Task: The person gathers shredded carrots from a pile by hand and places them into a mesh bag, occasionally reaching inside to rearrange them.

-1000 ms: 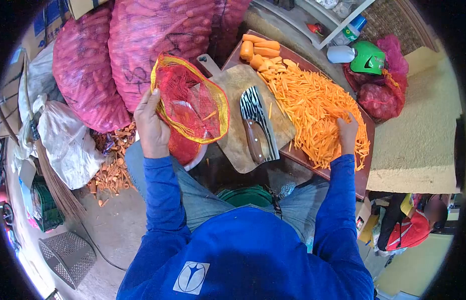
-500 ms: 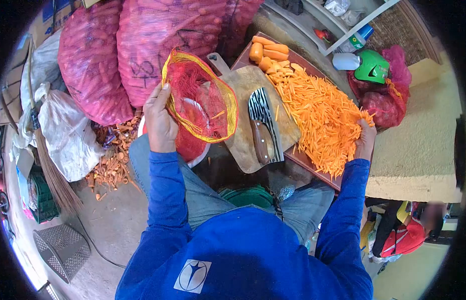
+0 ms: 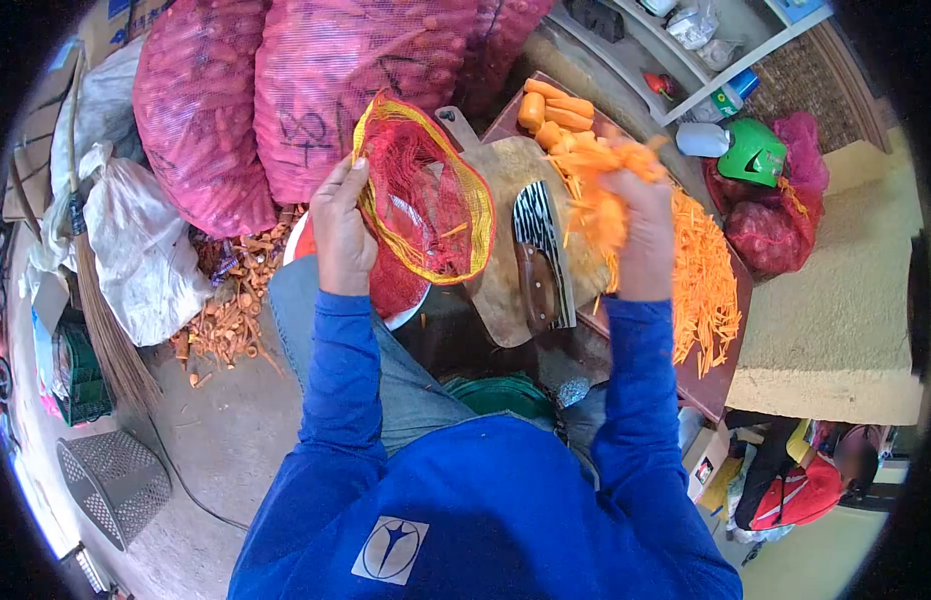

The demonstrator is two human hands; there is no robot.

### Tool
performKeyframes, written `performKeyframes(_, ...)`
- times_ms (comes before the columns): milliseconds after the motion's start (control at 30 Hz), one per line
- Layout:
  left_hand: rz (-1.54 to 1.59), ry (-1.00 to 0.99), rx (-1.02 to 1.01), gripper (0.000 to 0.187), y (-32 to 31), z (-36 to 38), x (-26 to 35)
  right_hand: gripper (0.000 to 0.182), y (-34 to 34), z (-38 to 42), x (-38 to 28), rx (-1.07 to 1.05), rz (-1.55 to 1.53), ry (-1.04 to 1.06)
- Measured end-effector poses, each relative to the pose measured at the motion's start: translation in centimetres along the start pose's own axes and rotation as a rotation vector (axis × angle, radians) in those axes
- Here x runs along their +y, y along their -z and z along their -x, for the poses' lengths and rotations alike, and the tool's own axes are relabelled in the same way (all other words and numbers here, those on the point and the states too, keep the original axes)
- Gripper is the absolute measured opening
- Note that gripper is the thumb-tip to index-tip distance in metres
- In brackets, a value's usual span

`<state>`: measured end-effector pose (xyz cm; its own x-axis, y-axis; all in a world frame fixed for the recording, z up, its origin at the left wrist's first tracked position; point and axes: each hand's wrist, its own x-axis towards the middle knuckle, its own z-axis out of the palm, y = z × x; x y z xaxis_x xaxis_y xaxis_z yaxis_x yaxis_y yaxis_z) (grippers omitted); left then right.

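My left hand (image 3: 343,225) grips the yellow rim of a red mesh bag (image 3: 430,190), whose mouth is held wide open. My right hand (image 3: 640,225), blurred, is closed round a bunch of carrot strips (image 3: 600,180) above the board. More carrot strips (image 3: 700,290) lie heaped on a dark red board (image 3: 713,385). Whole peeled carrots (image 3: 560,108) rest at its far end. Between the bag and the heap, a knife (image 3: 537,255) with a striped blade and brown handle lies on a wooden cutting board (image 3: 500,300).
Large pink mesh sacks (image 3: 360,90) stand at the back left. Carrot peelings (image 3: 225,335), a broom (image 3: 100,310) and a grey basket (image 3: 115,485) are at the left. A green helmet (image 3: 752,152) sits at the right, above a wall ledge (image 3: 835,370). Another person (image 3: 805,490) is at the lower right.
My right hand has moved left from the right side of the heap, lifting a bunch of carrot strips. My left hand still holds the mesh bag. The view has shifted slightly.
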<state>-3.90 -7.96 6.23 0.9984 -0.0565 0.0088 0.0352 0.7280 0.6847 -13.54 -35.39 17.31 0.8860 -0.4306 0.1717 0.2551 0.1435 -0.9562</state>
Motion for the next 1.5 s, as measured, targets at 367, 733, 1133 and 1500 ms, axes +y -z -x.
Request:
performKeyframes(367,-0.107,-0.232,0.138,0.022,2.4,-0.3,2.6,0.035,-18.5,0.8,15.8,-0.385,-0.204,-0.37)
performKeyframes(733,-0.068,-0.241,0.169,0.025,2.0,-0.5,2.7,0.029,-14.8,-1.4,9.8,-0.738,0.723,0.216)
performKeyframes(1133,-0.117,-0.179,0.138,0.022,1.4,-0.4,2.0,0.037,21.4,3.0,0.3,0.03,1.361,0.375)
performKeyframes(1500,-0.152,-0.168,0.099,0.021,1.5,-0.5,0.5,0.096,36.8,0.4,2.4,0.287,1.231,-0.216)
